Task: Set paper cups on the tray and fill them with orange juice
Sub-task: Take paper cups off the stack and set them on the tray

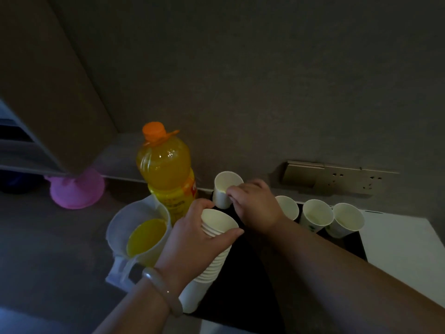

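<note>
Dim grey wall (240,80) carries a socket panel (342,177).

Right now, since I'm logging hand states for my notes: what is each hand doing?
Left hand: grips the stack of paper cups.
Right hand: pinches a single paper cup by its rim.

Pink funnel (77,191) mouth-down on the dark counter (48,237) — beige socket panel (342,178) on the grey wall (265,80)
</note>
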Motion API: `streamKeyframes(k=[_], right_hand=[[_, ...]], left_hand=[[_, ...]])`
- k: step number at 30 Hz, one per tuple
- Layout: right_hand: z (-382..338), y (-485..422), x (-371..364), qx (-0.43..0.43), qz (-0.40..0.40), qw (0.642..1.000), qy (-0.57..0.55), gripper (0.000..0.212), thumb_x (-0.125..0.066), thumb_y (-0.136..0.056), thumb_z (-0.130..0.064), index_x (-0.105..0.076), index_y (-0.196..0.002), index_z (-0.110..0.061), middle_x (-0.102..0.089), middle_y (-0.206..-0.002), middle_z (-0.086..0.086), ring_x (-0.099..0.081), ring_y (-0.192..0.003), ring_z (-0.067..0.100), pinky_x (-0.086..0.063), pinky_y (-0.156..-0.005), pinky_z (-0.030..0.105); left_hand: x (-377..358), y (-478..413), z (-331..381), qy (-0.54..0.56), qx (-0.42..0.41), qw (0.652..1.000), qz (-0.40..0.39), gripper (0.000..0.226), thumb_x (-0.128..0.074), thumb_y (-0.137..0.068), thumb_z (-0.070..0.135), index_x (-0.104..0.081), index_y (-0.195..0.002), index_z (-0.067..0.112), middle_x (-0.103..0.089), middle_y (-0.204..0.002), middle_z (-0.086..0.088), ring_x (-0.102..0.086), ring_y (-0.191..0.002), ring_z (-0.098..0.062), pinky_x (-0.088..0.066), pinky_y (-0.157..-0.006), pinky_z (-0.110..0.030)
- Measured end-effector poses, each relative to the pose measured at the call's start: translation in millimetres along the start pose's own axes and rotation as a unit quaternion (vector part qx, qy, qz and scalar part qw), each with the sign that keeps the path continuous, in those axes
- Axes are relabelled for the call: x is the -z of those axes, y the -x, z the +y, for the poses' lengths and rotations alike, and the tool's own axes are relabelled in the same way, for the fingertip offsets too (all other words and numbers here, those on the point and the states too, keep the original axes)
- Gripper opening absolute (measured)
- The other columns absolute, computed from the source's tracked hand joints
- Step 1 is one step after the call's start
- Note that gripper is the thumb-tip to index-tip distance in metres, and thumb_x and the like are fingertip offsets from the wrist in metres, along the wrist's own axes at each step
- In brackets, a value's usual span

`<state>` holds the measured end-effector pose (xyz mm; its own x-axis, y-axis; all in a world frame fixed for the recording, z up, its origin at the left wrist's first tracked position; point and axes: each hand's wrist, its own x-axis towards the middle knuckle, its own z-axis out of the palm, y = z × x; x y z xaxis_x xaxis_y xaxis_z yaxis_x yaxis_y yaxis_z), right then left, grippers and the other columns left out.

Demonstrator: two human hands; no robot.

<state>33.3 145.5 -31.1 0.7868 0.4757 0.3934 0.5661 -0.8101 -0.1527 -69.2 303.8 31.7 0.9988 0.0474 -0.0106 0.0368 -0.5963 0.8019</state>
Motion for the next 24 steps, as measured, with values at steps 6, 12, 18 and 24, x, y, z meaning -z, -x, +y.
streamKeyframes(k=[6,12,18,24], right_hand=[[-2.3,-0.2,-18.4,-0.005,-0.146,0.989,0.011,0.011,-0.058,-0.08,-0.018,-0.065,-0.089,-0.018,-0.07,-0.081,0.005,-0.066,-0.084,0.027,-0.034,-0.104,0.042],[-1.4,1.4,-30.1,0.017,-0.167,0.985,0.044,0.009,-0.064,-0.075,-0.015,-0.065,-0.082,-0.02,-0.071,-0.074,0.004,-0.069,-0.075,0.024,-0.036,-0.107,0.044],[-0.5,3.6,-32.9,0.011,-0.183,0.982,0.039,0.021,-0.049,-0.088,-0.013,-0.063,-0.104,-0.014,-0.068,-0.106,0.009,-0.064,-0.102,0.028,-0.008,-0.118,0.036],[4.3,8.4,-13.7,-0.024,-0.098,0.994,-0.049,0.035,-0.057,-0.091,-0.021,-0.061,-0.125,-0.014,-0.054,-0.139,0.013,-0.045,-0.134,0.019,0.002,-0.114,0.028]], left_hand=[[1.6,2.6,0.5,0.005,0.002,1.0,0.002,0.062,-0.081,-0.064,0.05,-0.048,-0.113,0.03,-0.053,-0.091,0.022,-0.048,-0.086,0.02,-0.039,-0.067,-0.001],[4.7,5.4,-6.4,-0.01,0.024,1.0,-0.003,0.071,-0.078,-0.064,0.056,-0.046,-0.122,0.032,-0.049,-0.096,0.023,-0.048,-0.088,0.005,-0.04,-0.068,-0.003],[1.6,5.8,-5.4,-0.007,0.028,1.0,-0.002,0.073,-0.079,-0.062,0.056,-0.045,-0.121,0.032,-0.045,-0.095,0.026,-0.048,-0.089,0.006,-0.04,-0.069,-0.008],[1.9,4.3,-4.0,-0.024,0.037,0.999,-0.025,0.081,-0.082,-0.061,0.055,-0.04,-0.127,0.032,-0.036,-0.095,0.029,-0.044,-0.095,-0.001,-0.035,-0.078,-0.013]])
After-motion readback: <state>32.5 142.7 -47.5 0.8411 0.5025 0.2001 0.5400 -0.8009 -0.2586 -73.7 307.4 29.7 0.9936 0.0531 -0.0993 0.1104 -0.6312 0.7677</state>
